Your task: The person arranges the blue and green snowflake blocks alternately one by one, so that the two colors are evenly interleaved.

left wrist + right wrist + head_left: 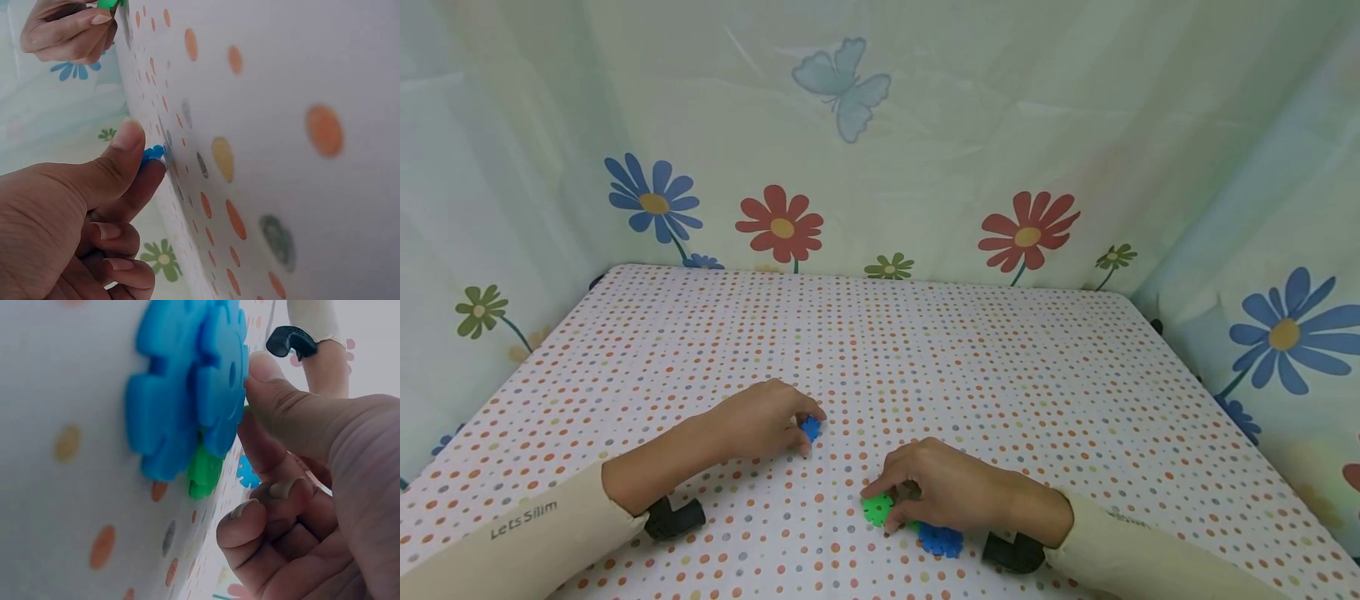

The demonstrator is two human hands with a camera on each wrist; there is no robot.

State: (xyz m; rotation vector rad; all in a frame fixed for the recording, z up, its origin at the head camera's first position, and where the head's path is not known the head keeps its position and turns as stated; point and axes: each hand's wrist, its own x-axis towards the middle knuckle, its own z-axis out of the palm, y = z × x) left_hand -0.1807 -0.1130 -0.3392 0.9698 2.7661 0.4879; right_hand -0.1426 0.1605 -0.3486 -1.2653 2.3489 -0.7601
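My left hand (pixel 767 419) pinches a small blue notched disc (pixel 810 428) between thumb and fingertip, at or just above the dotted cloth. In the left wrist view the same blue disc (pixel 152 154) peeks out between thumb and index finger, its other fingers curled. To the right and nearer, my right hand (pixel 943 487) pinches a green notched disc (pixel 877 509) by its edge. Below its palm lie blue notched discs (pixel 942 541). Seen from the right wrist, two blue discs (pixel 164 394) overlap, with a green piece (pixel 205 474) partly hidden behind them.
A table covered by a white cloth with coloured dots (pixel 880 333) spreads out beyond both hands. Curtains printed with flowers and a butterfly (pixel 842 87) surround its back and sides. A black strap mount (pixel 675 518) sits at the left wrist, another black mount (pixel 1013 553) at the right.
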